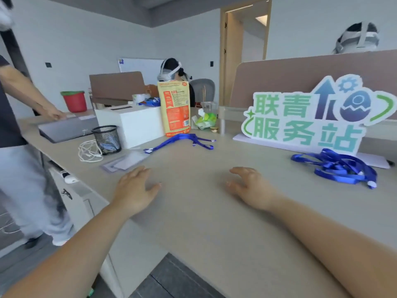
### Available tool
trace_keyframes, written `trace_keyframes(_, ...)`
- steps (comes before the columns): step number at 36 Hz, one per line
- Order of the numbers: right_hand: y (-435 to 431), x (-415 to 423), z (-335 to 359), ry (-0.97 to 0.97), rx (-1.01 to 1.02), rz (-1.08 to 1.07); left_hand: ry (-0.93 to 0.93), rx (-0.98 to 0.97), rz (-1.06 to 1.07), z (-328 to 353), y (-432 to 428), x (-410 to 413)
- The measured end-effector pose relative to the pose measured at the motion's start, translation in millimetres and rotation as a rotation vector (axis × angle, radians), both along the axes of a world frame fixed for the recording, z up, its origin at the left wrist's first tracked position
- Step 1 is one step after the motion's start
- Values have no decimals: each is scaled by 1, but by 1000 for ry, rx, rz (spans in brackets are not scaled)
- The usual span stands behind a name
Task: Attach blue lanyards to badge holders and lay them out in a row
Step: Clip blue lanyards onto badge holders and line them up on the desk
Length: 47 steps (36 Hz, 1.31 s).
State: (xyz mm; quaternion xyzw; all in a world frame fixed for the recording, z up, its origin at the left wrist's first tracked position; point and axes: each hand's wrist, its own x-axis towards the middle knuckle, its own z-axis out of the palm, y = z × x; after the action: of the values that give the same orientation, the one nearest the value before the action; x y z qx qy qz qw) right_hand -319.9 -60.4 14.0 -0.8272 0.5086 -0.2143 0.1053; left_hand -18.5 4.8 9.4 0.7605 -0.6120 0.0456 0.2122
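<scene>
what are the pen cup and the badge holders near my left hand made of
Pen cup: likely black metal wire mesh; its contents show through the grid. Badge holders: apparently clear soft plastic, glossy; the table shows through them, though blur leaves this uncertain.

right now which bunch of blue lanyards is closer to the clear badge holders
The stretched-out blue lanyard in front of the orange pouch; its end lies right by the badge holders. The tangled lanyard pile sits far right, below the sign.

My left hand [134,190] and right hand [252,188] are bare, with no gloves, rings or watch. Both forearms run in from the lower corners of the frame, uncovered, no sleeve showing.
</scene>
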Motion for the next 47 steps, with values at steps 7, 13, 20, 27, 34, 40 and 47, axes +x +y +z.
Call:
trace_keyframes(7, -52, 66, -2, 2, 29, 31, 30, 175, 102, -2, -33, 53)
trace_keyframes(13, -82, 111, 3, -97, 54, 66, 4, 276, -8, -2, -60, 83)
trace_keyframes(20, -88, 118, -14, -144, -100, 217, -82, 201, -160, -7, -55, 73)
trace_keyframes(27, -90, 118, -13, -118, -139, 249, 57, 196, -484, -6, -42, 42)
trace_keyframes(34, -89, 110, -12, 72, -105, 288, 298, 153, -502, -9, -48, 22)
trace_keyframes(40, -64, 81, -6, 225, -158, 217, 203, 150, -434, -10, -45, 4)
trace_keyframes(47, -22, -5, -14, 66, -198, 79, 73, 170, -499, 0, -46, -67)
